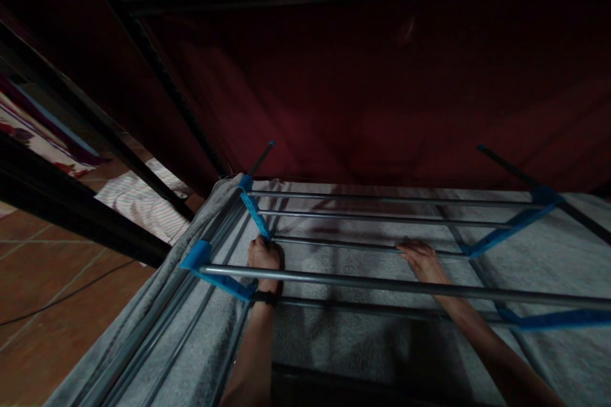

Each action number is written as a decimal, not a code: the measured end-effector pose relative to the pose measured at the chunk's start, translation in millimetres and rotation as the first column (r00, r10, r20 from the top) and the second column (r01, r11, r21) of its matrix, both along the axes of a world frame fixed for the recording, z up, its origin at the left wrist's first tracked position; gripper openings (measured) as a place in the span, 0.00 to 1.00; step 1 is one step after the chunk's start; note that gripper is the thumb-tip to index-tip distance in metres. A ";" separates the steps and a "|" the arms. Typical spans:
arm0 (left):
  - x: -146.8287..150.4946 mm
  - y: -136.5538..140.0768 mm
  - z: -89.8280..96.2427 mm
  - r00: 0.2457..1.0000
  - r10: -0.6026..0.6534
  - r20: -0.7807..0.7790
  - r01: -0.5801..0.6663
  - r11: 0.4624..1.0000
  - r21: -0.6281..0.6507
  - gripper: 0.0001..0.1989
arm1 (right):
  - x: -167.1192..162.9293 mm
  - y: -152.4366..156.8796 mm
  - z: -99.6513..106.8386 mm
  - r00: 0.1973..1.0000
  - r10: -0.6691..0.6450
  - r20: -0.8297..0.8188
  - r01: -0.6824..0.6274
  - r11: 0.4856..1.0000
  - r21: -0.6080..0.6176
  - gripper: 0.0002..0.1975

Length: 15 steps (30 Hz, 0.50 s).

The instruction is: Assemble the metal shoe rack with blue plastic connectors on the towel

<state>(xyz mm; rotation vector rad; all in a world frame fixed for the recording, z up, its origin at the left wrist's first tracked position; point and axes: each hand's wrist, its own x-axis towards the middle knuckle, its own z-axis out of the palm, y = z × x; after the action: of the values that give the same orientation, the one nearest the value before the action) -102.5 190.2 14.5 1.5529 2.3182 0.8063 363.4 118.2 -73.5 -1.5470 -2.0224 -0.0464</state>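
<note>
A rack frame of grey metal tubes (pixel 334 279) joined by blue plastic brackets (pixel 222 281) lies on a grey blanket. My left hand (pixel 263 255) is closed at the lower end of the far left bracket (pixel 256 215), where a tube meets it; the fingertips are partly hidden. A dark band (pixel 265 297) circles that wrist. Farther right, my right hand (pixel 420 257) has its fingers bent over the third tube from the back (pixel 334 243), thumb side hidden. Both forearms pass beneath or behind the thick front tube; the exact crossing is hard to tell at left.
More parallel tubes (pixel 191 318) lie along the left edge of the blanket (pixel 334 337). A dark red cloth (pixel 372 89) hangs behind, with black metal bars (pixel 157 63) at the left. Past them are a tiled floor (pixel 52 280), a cable and striped fabric (pixel 147 203).
</note>
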 end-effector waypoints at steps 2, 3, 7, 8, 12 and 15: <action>0.7 -1.4 0.2 1.000 0.000 0.001 0.000 1.000 0.004 0.14 | -0.1 0.0 -0.9 1.000 -0.002 0.000 0.002 1.000 0.003 0.18; 1.1 -1.9 0.4 1.000 0.005 0.001 -0.005 1.000 0.005 0.14 | -0.3 0.1 -1.5 1.000 -0.007 0.002 0.007 1.000 0.006 0.18; 2.1 -1.4 1.2 1.000 0.018 0.016 -0.018 1.000 -0.003 0.15 | -1.3 0.6 -2.0 0.999 -0.028 0.021 0.028 1.000 0.014 0.17; 2.2 -0.7 1.2 1.000 0.018 0.020 -0.018 1.000 -0.006 0.15 | -1.4 0.6 -1.7 0.999 -0.027 0.025 0.027 1.000 0.014 0.17; 2.5 1.9 1.6 1.000 0.016 0.014 -0.016 1.000 -0.026 0.17 | -1.5 1.2 -1.3 0.999 -0.021 0.038 0.021 1.000 0.009 0.18; 5.1 1.0 2.3 0.999 0.033 0.010 -0.033 0.999 -0.041 0.17 | -1.8 2.2 -2.2 0.999 -0.025 0.029 0.024 1.000 0.006 0.18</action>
<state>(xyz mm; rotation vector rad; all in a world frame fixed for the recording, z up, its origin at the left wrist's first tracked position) -97.4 191.2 16.8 1.4936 2.3441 0.7672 361.5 120.4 -75.8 -1.5766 -2.0243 -0.0843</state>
